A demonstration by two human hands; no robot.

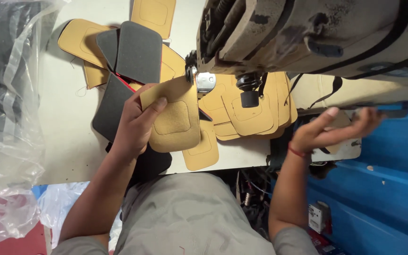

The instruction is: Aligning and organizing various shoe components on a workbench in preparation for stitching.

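Note:
My left hand (135,125) grips a tan suede-like piece (173,120) with a stitched rounded rectangle on it, thumb on top, holding it just below the sewing machine's presser foot (204,81). My right hand (329,130) is raised palm up to the right, fingers spread and blurred, beside the machine's dark handwheel area (393,112); it holds nothing that I can see. The worn beige sewing machine head (308,33) fills the upper right.
More tan stitched pieces (246,113) lie fanned under the machine and at the back (154,14). Black foam-like pads (138,52) are stacked at centre left on the white table (67,132). Clear plastic bags (5,118) sit at left; a blue surface (383,189) at right.

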